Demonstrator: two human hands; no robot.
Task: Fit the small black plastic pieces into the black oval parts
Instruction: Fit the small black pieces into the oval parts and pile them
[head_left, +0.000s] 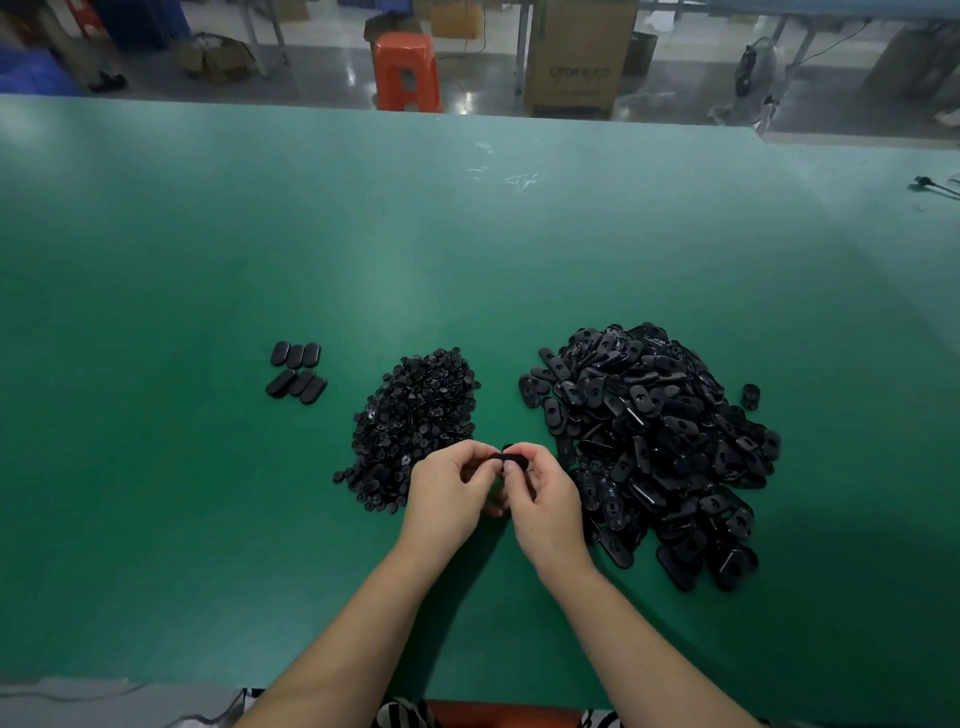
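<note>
Above the green desk (208, 260), between both piles, left hand (447, 488) and right hand (545, 499) pinch one black oval part (511, 459); insert hidden by fingers (485, 451). Risk: misaligned piece pops out, drops into small-piece pile (415, 415), lost.

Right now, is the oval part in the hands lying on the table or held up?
Held up: both hands pinch the oval part above the green table.

Both forearms are showing bare, no sleeves. The left hand (451, 486) and right hand (543, 491) are wearing no gloves. Black-and-white striped clothing (402, 714) is peeking in below.
</note>
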